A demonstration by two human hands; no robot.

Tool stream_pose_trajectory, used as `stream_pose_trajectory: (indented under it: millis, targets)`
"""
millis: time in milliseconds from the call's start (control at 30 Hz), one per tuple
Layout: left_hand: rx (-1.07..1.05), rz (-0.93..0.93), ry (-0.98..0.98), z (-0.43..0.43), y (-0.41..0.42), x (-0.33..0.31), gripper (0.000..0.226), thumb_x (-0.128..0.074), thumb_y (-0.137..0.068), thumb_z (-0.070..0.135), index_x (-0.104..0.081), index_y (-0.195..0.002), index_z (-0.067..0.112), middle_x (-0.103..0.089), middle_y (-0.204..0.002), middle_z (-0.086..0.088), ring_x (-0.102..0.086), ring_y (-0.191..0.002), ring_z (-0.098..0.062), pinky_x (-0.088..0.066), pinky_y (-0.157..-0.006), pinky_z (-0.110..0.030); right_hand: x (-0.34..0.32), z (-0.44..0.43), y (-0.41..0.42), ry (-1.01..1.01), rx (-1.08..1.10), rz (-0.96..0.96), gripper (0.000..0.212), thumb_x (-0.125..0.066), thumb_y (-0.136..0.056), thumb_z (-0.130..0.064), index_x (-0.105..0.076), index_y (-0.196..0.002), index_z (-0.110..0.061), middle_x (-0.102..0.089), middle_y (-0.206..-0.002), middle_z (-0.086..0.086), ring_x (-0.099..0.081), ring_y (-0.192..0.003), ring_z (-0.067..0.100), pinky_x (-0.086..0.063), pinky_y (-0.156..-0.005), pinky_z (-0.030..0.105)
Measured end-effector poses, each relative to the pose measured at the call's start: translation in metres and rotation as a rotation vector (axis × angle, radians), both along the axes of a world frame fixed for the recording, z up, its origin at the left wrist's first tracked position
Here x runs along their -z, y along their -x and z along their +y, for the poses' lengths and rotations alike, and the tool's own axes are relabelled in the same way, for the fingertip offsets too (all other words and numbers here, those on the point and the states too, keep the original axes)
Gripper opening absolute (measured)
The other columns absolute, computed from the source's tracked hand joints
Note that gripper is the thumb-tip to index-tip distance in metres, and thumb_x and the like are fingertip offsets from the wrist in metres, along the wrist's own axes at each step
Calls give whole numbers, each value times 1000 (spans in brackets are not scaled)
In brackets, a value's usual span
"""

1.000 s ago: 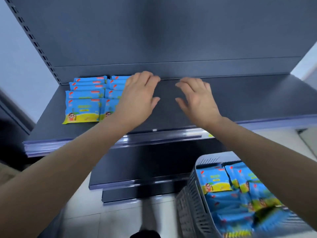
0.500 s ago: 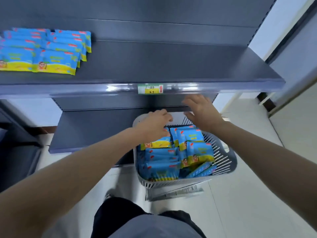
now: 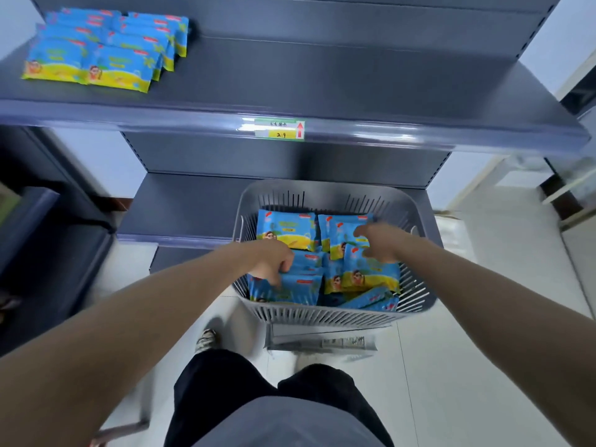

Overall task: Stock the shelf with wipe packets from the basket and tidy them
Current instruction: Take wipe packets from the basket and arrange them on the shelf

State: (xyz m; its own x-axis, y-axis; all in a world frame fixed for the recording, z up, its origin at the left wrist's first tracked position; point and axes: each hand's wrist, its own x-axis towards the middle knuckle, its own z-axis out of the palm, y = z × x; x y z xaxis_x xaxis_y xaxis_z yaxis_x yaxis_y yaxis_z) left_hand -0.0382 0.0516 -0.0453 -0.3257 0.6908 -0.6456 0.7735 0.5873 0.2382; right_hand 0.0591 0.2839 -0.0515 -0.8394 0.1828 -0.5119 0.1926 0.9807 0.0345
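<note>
A grey slotted basket (image 3: 322,192) stands low in front of me, holding several blue-and-yellow wipe packets (image 3: 285,229). My left hand (image 3: 272,261) is down in its left side, fingers curled around the edge of a packet (image 3: 301,282). My right hand (image 3: 379,243) is over the right side with fingers spread, touching the packets there; motion blur hides any grip. More wipe packets (image 3: 103,50) lie in two overlapping rows at the left end of the dark grey shelf (image 3: 322,75).
The shelf's front rail carries a price label (image 3: 279,129). A lower shelf (image 3: 180,204) runs behind the basket. The basket rests on a flat box (image 3: 322,343) on the pale tiled floor. A dark unit (image 3: 38,253) stands at the left. My legs (image 3: 258,382) are below.
My hands left the shelf and dropped into the basket. The view tilted down from the shelf to the basket, and the left fingers have curled onto a packet.
</note>
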Motion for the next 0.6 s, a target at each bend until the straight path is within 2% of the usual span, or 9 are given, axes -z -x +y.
stream_pose_trajectory:
  millis: [67,167,333,433,533,567,600]
  targets:
    - [43,47,15,1,-4,2,25,-72,-76,18,-54,-93,15,-60,-97,-7,-57,-83,-27,-48,-75,-33,11,6,-2,-6,30,-85,62,-54,-93,-21,-26,-147,-12,-39,-147,13,-41,-132,31,-42,-101,36]
    - [19,36,18,4,-5,2,21,-70,-79,17,-51,-87,14,-53,-89,-5,-46,-78,-23,-42,-71,-32,21,11,-4,-32,51,-163,71,-56,-92,-19,-17,-150,-9,-37,-148,12,-45,-129,30,-43,-100,34]
    - [-137,-22,-89,4,5,-15,21,-67,-80,15,-47,-88,12,-47,-82,-3,-40,-68,-20,-31,-56,-26,28,17,-2,-39,72,-194,65,-72,-80,-25,-42,-135,-6,-54,-130,12,-56,-112,29,-50,-90,35]
    - [-155,-38,-91,11,7,-32,10,-57,-88,10,-47,-86,9,-42,-84,-8,-32,-61,-14,-23,-50,-18,27,13,-1,-83,20,-231,50,-75,-74,-36,-62,-111,-6,-65,-113,11,-63,-97,28,-53,-83,34]
    - [-198,-7,-204,15,11,-57,13,-52,-77,27,-45,-78,15,-41,-74,1,-37,-64,-14,-32,-53,-13,10,6,5,-64,-13,-277,50,-68,-81,-37,-60,-119,-4,-61,-120,11,-59,-106,28,-49,-83,31]
    - [-196,7,-214,13,14,-65,18,-53,-75,29,-50,-84,13,-45,-76,0,-41,-65,-15,-34,-54,-12,-1,4,10,-45,-9,-251,50,-66,-83,-34,-56,-123,-4,-59,-123,12,-57,-109,29,-47,-84,31]
    - [-212,18,-227,11,19,-74,23,-59,-79,26,-56,-95,11,-52,-83,-2,-47,-70,-18,-38,-59,-18,-16,0,17,-31,-7,-202,48,-66,-84,-31,-55,-122,-4,-58,-123,13,-56,-109,30,-46,-83,31]
